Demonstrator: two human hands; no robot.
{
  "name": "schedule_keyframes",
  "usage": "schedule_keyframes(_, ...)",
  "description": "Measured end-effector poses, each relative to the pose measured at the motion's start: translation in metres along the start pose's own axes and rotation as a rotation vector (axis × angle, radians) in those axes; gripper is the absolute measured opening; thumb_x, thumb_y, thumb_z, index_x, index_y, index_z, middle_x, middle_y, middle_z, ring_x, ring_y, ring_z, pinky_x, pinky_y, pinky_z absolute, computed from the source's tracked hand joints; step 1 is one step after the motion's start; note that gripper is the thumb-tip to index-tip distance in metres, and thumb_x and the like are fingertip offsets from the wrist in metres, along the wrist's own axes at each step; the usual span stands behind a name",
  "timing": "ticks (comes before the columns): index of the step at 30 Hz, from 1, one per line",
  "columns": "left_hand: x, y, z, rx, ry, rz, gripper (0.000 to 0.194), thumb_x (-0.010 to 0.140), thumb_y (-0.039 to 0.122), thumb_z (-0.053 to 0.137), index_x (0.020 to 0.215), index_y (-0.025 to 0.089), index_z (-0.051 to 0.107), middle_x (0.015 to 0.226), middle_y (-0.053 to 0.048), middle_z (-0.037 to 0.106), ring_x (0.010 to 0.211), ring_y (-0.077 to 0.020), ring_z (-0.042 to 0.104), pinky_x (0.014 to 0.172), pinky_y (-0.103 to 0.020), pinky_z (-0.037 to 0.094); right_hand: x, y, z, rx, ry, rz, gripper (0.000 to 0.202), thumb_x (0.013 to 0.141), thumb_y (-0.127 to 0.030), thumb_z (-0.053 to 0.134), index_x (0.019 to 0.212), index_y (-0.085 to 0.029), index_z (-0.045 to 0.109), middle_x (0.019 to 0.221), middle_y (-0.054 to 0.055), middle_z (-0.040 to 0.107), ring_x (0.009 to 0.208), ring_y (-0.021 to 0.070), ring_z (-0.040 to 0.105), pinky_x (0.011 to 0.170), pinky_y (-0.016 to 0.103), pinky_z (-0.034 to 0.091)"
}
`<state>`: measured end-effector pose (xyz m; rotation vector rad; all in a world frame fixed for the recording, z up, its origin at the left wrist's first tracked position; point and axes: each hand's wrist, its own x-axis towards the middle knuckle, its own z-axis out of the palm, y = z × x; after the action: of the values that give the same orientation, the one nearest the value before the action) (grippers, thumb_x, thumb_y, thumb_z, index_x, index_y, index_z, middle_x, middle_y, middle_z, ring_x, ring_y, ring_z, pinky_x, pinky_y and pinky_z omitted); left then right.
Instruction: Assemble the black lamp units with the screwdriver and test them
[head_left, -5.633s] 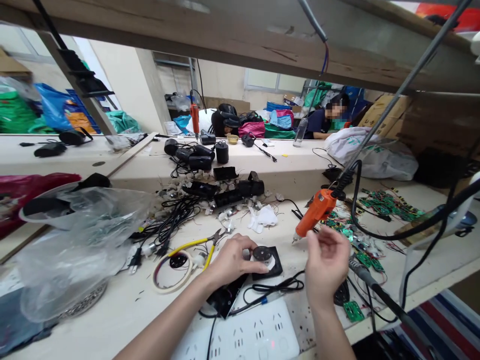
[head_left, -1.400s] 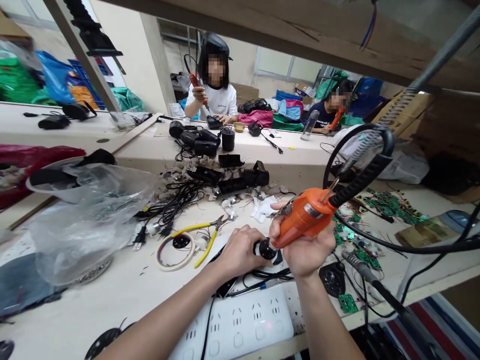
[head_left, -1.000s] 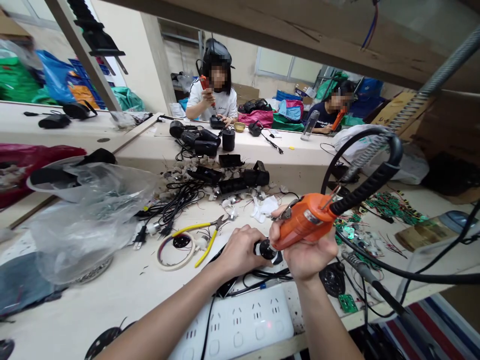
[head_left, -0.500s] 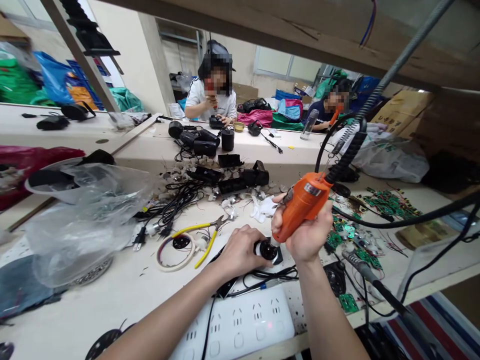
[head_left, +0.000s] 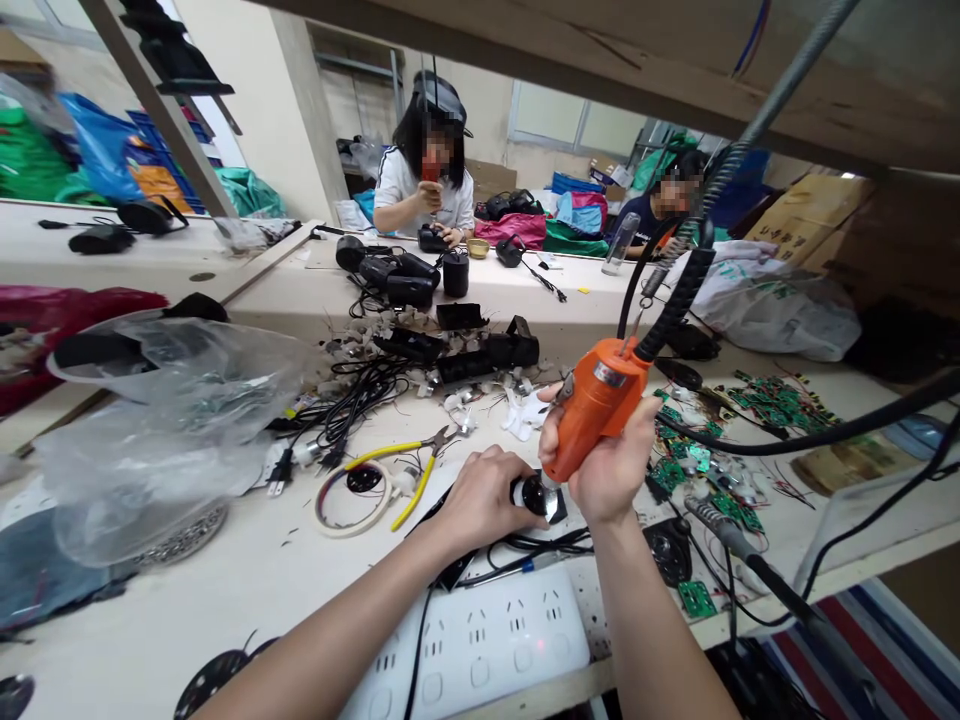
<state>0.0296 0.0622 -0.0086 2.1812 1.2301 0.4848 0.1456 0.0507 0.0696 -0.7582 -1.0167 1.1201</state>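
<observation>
My left hand (head_left: 487, 500) is closed around a small black round part (head_left: 534, 494) on the bench, thumb and fingers at its left side. My right hand (head_left: 611, 470) grips an orange power screwdriver (head_left: 596, 410), tilted, its tip down at the black part. A black spiral-wrapped cable (head_left: 679, 300) runs up from the tool. Left of my left hand lie yellow-handled cutters (head_left: 420, 480) and a roll of tape (head_left: 322, 512). Black cords (head_left: 540, 548) lie just below the part.
A white power strip (head_left: 480, 640) lies at the near edge. Green circuit boards (head_left: 697, 460) and a soldering iron (head_left: 727, 540) are on the right. Black housings (head_left: 487, 360) and wires lie behind, plastic bags (head_left: 172, 430) left. Two people (head_left: 424, 180) work across the bench.
The orange screwdriver and my right hand have shifted slightly left, and the tool's cable has swung left. My left hand still holds the black part.
</observation>
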Motion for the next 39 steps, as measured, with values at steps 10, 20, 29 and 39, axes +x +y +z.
schedule_keyframes(10, 0.0, 0.004, -0.002, -0.028, -0.003, 0.003, 0.039, 0.058, 0.042, 0.084, 0.089, 0.024, 0.068, 0.087, -0.001, 0.068, 0.089, -0.0242, 0.056, 0.076, -0.032, 0.041, -0.016, -0.002, 0.002, -0.013, 0.064, -0.127, 0.068, 0.074, -0.082, 0.037, 0.08, -0.021, 0.065, 0.059, 0.003, 0.059, 0.041, 0.0153, 0.051, 0.033, 0.027, 0.038)
schedule_keyframes(20, 0.0, 0.003, -0.003, -0.029, -0.001, -0.035, 0.049, 0.056, 0.046, 0.084, 0.094, 0.02, 0.068, 0.089, -0.004, 0.066, 0.09, -0.0257, 0.058, 0.078, -0.034, 0.042, 0.007, 0.004, 0.004, 0.0, 0.092, -0.017, 0.073, 0.069, -0.086, 0.034, 0.078, -0.018, 0.059, 0.057, 0.001, 0.058, 0.042, 0.0138, 0.053, 0.034, 0.024, 0.038)
schedule_keyframes(29, 0.0, 0.002, -0.002, -0.028, -0.009, -0.037, 0.05, 0.056, 0.046, 0.085, 0.095, 0.021, 0.068, 0.093, -0.005, 0.066, 0.091, -0.026, 0.058, 0.08, -0.034, 0.042, 0.0, 0.004, 0.004, -0.02, 0.04, -0.061, 0.071, 0.075, -0.082, 0.032, 0.08, -0.018, 0.06, 0.047, -0.002, 0.049, 0.041, 0.0145, 0.051, 0.036, 0.025, 0.037)
schedule_keyframes(39, 0.0, -0.001, 0.001, -0.035, 0.026, -0.009, 0.049, 0.055, 0.046, 0.085, 0.093, 0.021, 0.068, 0.087, -0.004, 0.067, 0.089, -0.0252, 0.058, 0.077, -0.033, 0.042, -0.002, 0.001, -0.002, 0.015, 0.118, -0.135, 0.063, 0.08, -0.077, 0.03, 0.078, -0.022, 0.061, 0.051, -0.002, 0.051, 0.04, 0.0137, 0.05, 0.034, 0.024, 0.036)
